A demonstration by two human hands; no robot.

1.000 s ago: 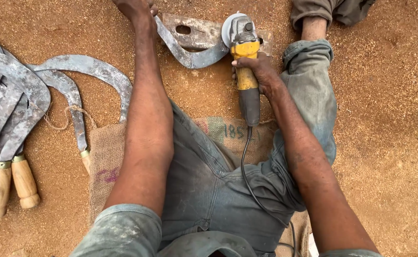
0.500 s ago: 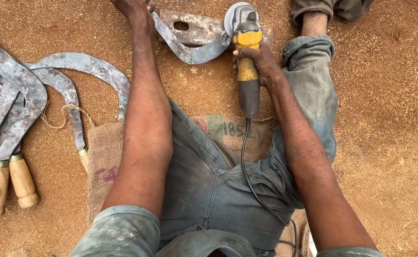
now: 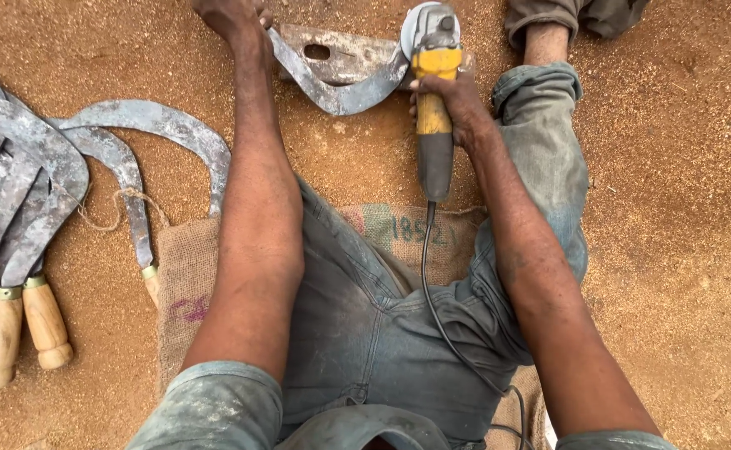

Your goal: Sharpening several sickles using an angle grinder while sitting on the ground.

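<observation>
Head view, item 1: my left hand [image 3: 230, 17], at the top edge, fingers closed on the end of a curved sickle blade [image 3: 332, 87], pinning it against a flat metal plate [image 3: 340, 54] that lies on the sandy ground [image 3: 673, 208].

Item 2: my right hand [image 3: 457, 104], fingers wrapped fully round the yellow body of an angle grinder [image 3: 434, 108]; its disc [image 3: 411, 29] meets the blade's far end, the cord [image 3: 444, 317] trailing back across my lap.

Item 3: burlap sack [image 3: 186, 283] under my legs.

Item 4: at left, 2 bare curved blades [image 3: 161, 125] beside a pile of finished sickles with 3 wooden handles [image 3: 15, 325], well apart from the work.

Handling note, as I judge it: keep the blade flat on the plate, disc shallow along the edge, pressure light, cord clear of the disc.
</observation>
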